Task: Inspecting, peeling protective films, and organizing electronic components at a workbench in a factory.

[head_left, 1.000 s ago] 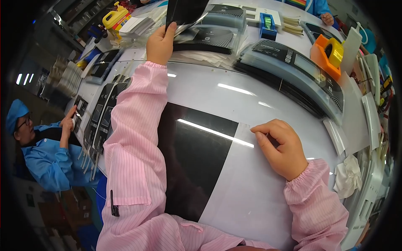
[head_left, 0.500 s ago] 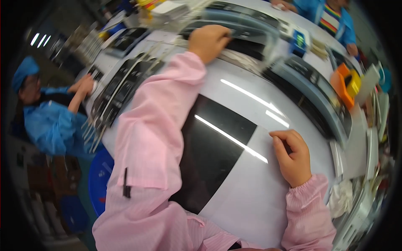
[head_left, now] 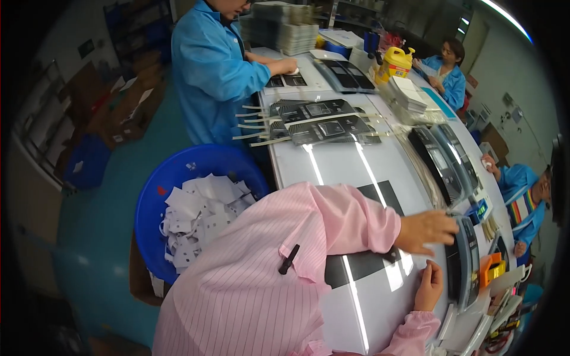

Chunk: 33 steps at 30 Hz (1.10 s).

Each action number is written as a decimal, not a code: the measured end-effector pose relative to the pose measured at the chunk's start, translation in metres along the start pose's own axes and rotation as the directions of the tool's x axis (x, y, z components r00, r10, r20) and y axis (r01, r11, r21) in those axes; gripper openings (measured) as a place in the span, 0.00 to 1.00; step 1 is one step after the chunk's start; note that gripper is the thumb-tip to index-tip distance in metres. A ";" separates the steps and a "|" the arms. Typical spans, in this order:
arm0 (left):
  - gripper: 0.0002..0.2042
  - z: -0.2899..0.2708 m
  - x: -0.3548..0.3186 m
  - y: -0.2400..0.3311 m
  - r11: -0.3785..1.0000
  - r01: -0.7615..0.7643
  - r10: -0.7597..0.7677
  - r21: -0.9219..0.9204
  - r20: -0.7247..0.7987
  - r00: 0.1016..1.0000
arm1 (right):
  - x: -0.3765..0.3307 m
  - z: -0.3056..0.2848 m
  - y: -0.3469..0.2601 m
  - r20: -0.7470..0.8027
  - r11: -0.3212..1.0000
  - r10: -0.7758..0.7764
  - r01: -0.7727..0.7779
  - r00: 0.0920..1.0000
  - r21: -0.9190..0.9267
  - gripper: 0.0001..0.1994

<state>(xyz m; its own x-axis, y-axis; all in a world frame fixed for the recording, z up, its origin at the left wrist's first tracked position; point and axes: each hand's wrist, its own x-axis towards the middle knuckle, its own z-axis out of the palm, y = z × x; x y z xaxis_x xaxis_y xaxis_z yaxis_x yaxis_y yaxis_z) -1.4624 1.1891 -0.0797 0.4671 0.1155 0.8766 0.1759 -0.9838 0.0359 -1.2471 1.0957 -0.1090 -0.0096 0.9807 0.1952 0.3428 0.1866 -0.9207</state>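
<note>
Bare and loosely spread, the fingers of the left hand [head_left: 424, 232] grip nothing that shows; they are blurred, and whether they touch the stack beside them cannot be told. The right hand [head_left: 428, 288] is lightly curled just below, and what, if anything, it pinches is hidden.

At the left, a round blue tub [head_left: 146, 216] holds white paper offcuts [head_left: 205, 207]. Right of it, a co-worker in a blue smock [head_left: 219, 68] bends over the far end of the white worktable [head_left: 297, 169]. Near that end lie black printed film panels [head_left: 320, 129] with pale strips sticking out.

Next comes the plain black sheet [head_left: 373, 266], flat on the worktable and partly covered by the pink striped sleeve [head_left: 362, 222]. A second ago the left hand held up a dark glossy film at the far stacks; now that film is gone from it and the hand is over by the right one. Judging by this, that film has been put aside, leaving the black sheet between the arms as the piece in work.

Farther right, beside the left fingertips, stands the stack of clear-sleeved black packages [head_left: 467, 267], then an orange tape dispenser [head_left: 488, 267].
</note>
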 end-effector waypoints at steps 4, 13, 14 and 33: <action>0.30 0.006 0.007 0.073 0.929 -0.124 0.181 -0.348 0.135 0.974 | 0.005 -0.003 0.008 0.178 0.844 -0.427 0.462 0.886 -0.273 0.10; 0.28 -0.018 0.016 0.079 0.981 0.016 0.058 -0.192 0.372 0.926 | -0.061 -0.007 -0.061 -0.079 0.668 -0.473 0.298 0.878 -0.682 0.12; 0.28 -0.015 0.016 0.082 0.975 0.003 0.082 -0.223 0.374 0.924 | -0.081 -0.011 -0.068 -0.100 0.640 -0.509 0.297 0.855 -0.709 0.13; 0.22 -0.017 0.013 0.083 0.958 0.091 0.062 -0.271 0.509 0.858 | -0.298 -0.085 -0.161 -0.669 0.430 -0.317 -0.527 0.672 -0.733 0.24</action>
<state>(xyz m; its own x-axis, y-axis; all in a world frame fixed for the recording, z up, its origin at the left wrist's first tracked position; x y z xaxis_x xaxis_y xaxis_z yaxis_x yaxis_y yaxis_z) -1.4562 1.1064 -0.0570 0.8532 0.1080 0.5103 -0.0235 -0.9694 0.2444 -1.2198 0.7682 0.0095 0.5135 0.5608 0.6494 0.8409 -0.4794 -0.2510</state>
